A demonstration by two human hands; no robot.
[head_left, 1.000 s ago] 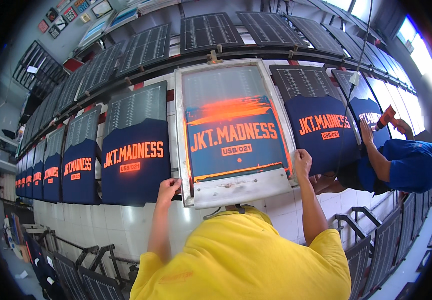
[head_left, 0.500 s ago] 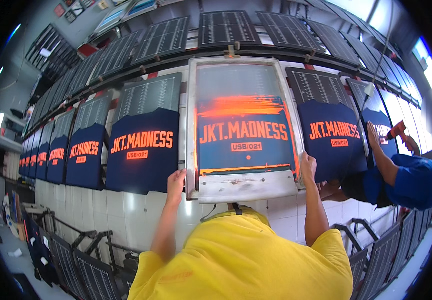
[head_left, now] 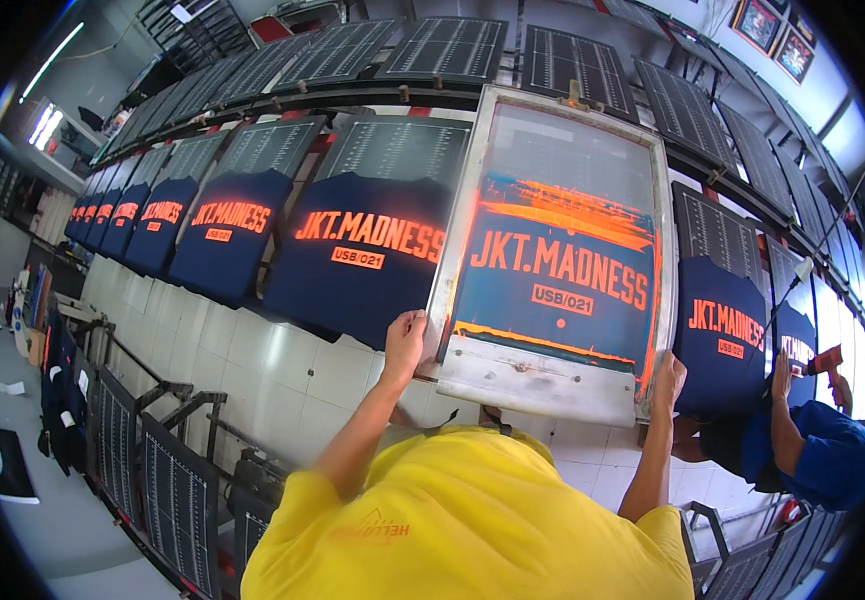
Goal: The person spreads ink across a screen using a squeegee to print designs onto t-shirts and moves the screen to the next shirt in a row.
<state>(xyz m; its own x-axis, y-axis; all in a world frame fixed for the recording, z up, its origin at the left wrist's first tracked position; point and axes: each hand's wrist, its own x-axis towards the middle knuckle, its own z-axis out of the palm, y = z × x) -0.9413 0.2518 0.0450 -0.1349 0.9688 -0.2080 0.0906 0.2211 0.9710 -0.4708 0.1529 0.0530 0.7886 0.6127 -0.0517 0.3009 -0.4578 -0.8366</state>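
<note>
While you stood at the long bench (head_left: 283,375), your left hand (head_left: 405,345) held the bottom left corner of the printing frame (head_left: 543,375). Its fingers (head_left: 415,322) were curled shut around the pale edge of that frame. The frame lay flat on the bench right in front of you, a little to your right. Its long side ran away from your body, and its short bottom bar lay across, between your two hands. Orange ink covered the mesh, and you could see big letters through it on a dark blue shirt underneath.

Left of your left hand, a row of dark blue shirts (head_left: 368,260) lay along the bench, each with the same orange print on it. They ran off to the far left, getting smaller. The nearest shirt lay just beside the frame's left edge.

Your right hand (head_left: 669,385) held the bottom right corner of the frame. Its fingers were closed on the edge too, though I could not see how far they wrapped around. Both hands sat at the near end, so the whole frame stretched away from your fingers. Neither hand was nearer than the other.

Further right lay one more printed shirt (head_left: 723,335), just beside the frame. Past it, another person in a blue top (head_left: 838,455) held a red tool (head_left: 825,361).
</note>
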